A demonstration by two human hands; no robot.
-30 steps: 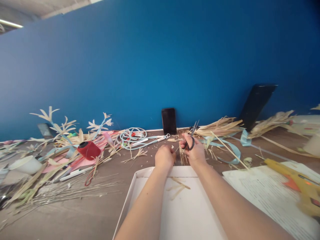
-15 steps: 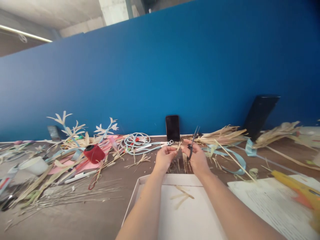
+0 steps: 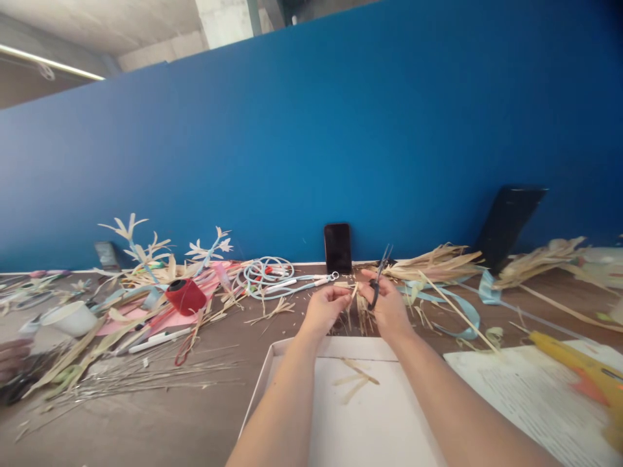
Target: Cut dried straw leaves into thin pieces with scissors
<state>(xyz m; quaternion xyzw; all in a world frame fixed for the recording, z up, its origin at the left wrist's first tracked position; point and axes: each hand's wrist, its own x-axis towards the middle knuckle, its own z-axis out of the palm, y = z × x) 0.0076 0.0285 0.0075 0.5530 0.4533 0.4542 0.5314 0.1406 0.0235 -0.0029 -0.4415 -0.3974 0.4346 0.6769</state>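
My left hand (image 3: 321, 312) is closed in a pinch on a small pale strip of dried husk (image 3: 355, 290), above the far edge of the white box lid (image 3: 357, 347). Scissors with dark handles (image 3: 374, 296) hang in my right hand (image 3: 390, 310), their blades pointing up and away from the strip. The right fingertips are close to the strip's other side; whether they touch it I cannot tell. Several cut husk pieces (image 3: 359, 373) lie in the lid. More narrow strips (image 3: 363, 316) lie on the table just beyond it.
A phone (image 3: 337, 250) leans on the blue partition (image 3: 311, 143). To the left are a red thread spool (image 3: 185, 296), husk flowers (image 3: 210, 250), a white cup (image 3: 71, 318) and thin wires (image 3: 160, 379). Another person's hand (image 3: 14, 360) is at the left edge. Husk bundles (image 3: 433, 263) and printed paper (image 3: 516, 395) lie right.
My hands and the scissors have shifted slightly, with the strip still in my left fingers. Another person's hand has come in at the left edge, by the dark-handled tool there.
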